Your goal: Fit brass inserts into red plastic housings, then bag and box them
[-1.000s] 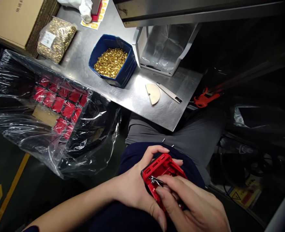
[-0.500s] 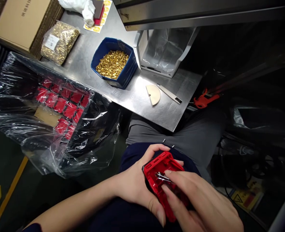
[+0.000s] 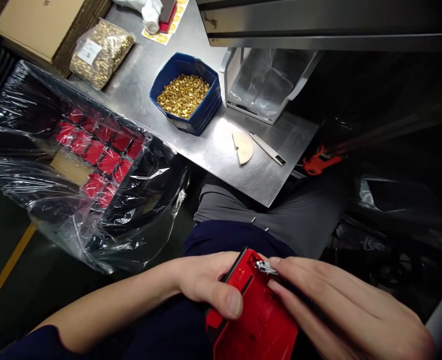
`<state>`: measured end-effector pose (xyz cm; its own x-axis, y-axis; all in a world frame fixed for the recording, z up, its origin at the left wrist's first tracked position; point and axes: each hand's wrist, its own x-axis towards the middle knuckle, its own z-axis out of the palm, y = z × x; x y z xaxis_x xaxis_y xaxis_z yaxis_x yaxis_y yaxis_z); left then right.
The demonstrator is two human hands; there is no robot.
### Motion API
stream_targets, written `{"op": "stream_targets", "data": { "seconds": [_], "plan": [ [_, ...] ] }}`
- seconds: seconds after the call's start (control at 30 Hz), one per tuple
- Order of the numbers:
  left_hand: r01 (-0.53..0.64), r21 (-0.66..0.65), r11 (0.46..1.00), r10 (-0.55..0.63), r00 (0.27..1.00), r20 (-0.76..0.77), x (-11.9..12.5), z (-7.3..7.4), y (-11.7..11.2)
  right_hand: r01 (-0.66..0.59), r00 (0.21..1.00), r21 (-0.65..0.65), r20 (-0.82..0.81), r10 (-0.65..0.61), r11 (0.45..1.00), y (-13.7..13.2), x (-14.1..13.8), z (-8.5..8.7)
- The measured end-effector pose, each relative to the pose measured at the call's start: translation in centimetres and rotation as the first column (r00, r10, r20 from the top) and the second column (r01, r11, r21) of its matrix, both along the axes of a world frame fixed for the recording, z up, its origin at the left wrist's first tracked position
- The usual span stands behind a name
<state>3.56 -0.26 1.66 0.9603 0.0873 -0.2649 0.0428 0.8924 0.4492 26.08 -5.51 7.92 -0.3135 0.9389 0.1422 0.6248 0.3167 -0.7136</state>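
My left hand (image 3: 215,285) is wrapped round a red plastic housing (image 3: 256,320) with black edging, its thumb pressed on the near side. The housing is tilted on my lap and shows a hollow red interior. Between the thumb and fingers of my right hand (image 3: 329,295) is a small shiny metal tool that looks like a nail clipper (image 3: 266,267). Its tip is at the upper corner of the housing, by a recess; whether it touches the plastic I cannot tell. My right fingers hide part of the tool.
Ahead is a metal table (image 3: 209,155) with a blue bin (image 3: 215,102) of small brass parts, a cream half-disc (image 3: 243,148), a white-handled knife (image 3: 268,148) and a grey tray (image 3: 251,115). A bag of brass parts (image 3: 101,52) lies behind. Left stands a plastic-lined crate (image 3: 142,172) of red parts.
The red housing has turned and tipped in my left hand, so its end wall now faces up. My right hand has moved the clipper from inside the housing to its upper corner.
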Motion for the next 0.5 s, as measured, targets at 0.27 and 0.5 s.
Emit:
{"op": "stream_targets", "data": {
  "seconds": [0.27,0.5],
  "plan": [
    [0.027,-0.021,0.999,-0.026,0.999,0.043,0.09,-0.12,0.13,0.031,0.999,0.104,0.030,-0.034,0.994,-0.52,-0.59,-0.92],
    [0.038,-0.019,0.999,-0.038,0.999,0.024,-0.07,-0.48,-0.07,0.006,0.996,0.149,0.089,-0.019,0.989,-0.71,-0.64,-0.96]
  ]
}}
